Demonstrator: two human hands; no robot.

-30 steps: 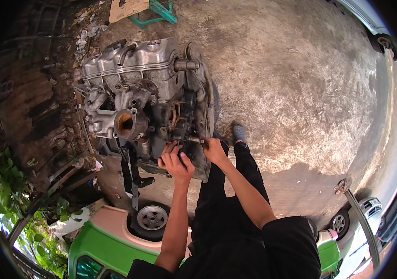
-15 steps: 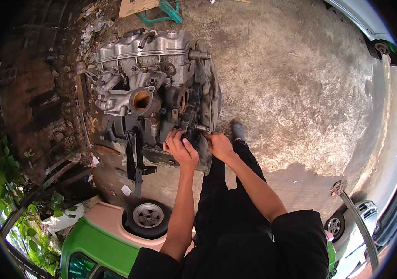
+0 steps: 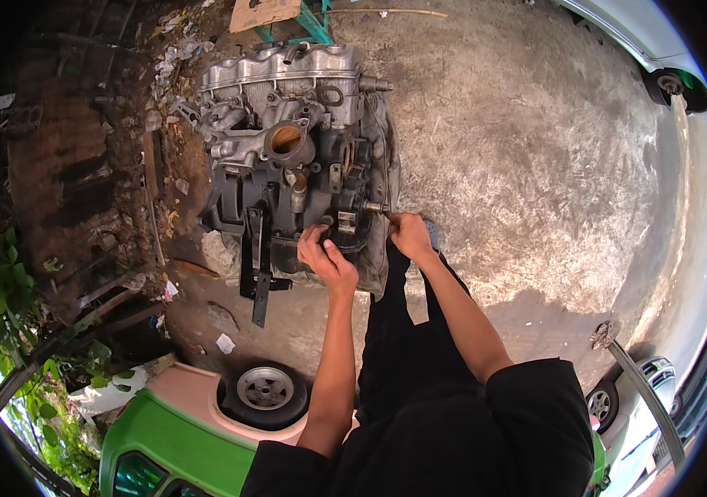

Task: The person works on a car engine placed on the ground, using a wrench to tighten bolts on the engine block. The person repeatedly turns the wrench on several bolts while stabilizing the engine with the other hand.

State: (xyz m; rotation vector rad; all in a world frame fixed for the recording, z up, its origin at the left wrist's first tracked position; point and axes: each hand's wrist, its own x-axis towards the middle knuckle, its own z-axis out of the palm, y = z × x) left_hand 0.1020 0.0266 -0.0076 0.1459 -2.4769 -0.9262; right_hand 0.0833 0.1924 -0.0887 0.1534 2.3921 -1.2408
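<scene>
A grey metal engine (image 3: 283, 80) with a dark lower block stands before me on the ground. My left hand (image 3: 329, 263) rests against the lower front of that block, fingers bent and thumb spread, with nothing seen in its grip. At the block's right end a short bright shaft (image 3: 376, 207) sticks out. Just below the shaft, my right hand (image 3: 410, 236) is closed in a pinch by the engine's edge; whatever lies between its fingertips is too small to make out. A black metal bracket (image 3: 260, 269) hangs down the front, left of my left hand.
A green and pink vehicle with a wheel (image 3: 266, 389) stands behind at lower left. Beyond the engine is a green stool (image 3: 314, 26) with a board on it. Litter and planks (image 3: 153, 166) lie left; concrete floor (image 3: 519, 166) stretches right, with parked cars (image 3: 631, 406) at its edge.
The engine and both hands appear farther up and to the right in the picture. My left hand sits slightly lower on the block; my right hand keeps its place by the shaft.
</scene>
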